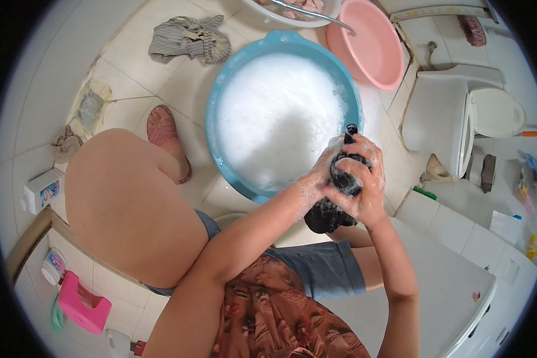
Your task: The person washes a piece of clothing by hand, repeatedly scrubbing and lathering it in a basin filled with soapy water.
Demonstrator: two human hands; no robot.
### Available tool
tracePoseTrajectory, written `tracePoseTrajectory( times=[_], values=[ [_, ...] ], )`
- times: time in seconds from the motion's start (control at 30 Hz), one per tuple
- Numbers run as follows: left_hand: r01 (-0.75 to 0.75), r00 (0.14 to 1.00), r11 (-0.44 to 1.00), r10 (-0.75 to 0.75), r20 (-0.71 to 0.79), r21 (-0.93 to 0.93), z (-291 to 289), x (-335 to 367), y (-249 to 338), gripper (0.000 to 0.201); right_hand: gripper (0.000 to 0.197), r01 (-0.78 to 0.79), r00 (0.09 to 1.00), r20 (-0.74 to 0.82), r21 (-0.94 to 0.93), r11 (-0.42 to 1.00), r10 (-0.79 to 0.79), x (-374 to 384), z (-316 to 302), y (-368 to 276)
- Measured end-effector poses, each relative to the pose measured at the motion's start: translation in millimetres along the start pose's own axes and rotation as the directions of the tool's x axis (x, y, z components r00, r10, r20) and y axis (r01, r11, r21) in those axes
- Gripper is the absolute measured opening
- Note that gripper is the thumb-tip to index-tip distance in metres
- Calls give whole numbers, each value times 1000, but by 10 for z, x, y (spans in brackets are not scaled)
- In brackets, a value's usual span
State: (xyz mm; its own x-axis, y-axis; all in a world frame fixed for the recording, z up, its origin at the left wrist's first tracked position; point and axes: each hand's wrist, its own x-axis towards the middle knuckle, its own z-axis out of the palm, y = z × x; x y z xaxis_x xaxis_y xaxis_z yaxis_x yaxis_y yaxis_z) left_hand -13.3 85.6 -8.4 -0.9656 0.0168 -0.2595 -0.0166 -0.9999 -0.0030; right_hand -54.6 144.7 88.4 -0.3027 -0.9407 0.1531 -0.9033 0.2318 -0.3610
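Observation:
A wet black cloth [330,217] is bunched up between my two hands, streaked with white suds. My left hand [323,168] is closed around its left side. From the right, my right hand [367,190] wraps over it with bent fingers. One end of the cloth sticks up above the hands, and a thicker bundle hangs below, over my lap. The hands are at the right rim of a blue basin [213,128]. Thick white foam [274,95] fills the basin, and whatever lies beneath it is hidden.
A pink basin [376,51] and a white basin [334,17] stand beyond the blue one. A grey striped cloth [188,39] lies on the tiles at the far left. A toilet [441,110] stands right, a white appliance [423,280] near right, and a bottle [45,191] left.

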Motion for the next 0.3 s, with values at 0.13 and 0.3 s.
tracePoseTrajectory(
  times=[0.13, 0.3],
  values=[
    [255, 951, 963, -267, -159, -91, 208, -56, 151, 58, 35, -198, 979, -46, 52, 979, 201, -48, 14, 185],
    [74, 978, 983, -39, -204, 169, 277, -86, 89, 69, 33, -125, 990, 59, -46, 991, 127, -48, -30, 191]
  ],
)
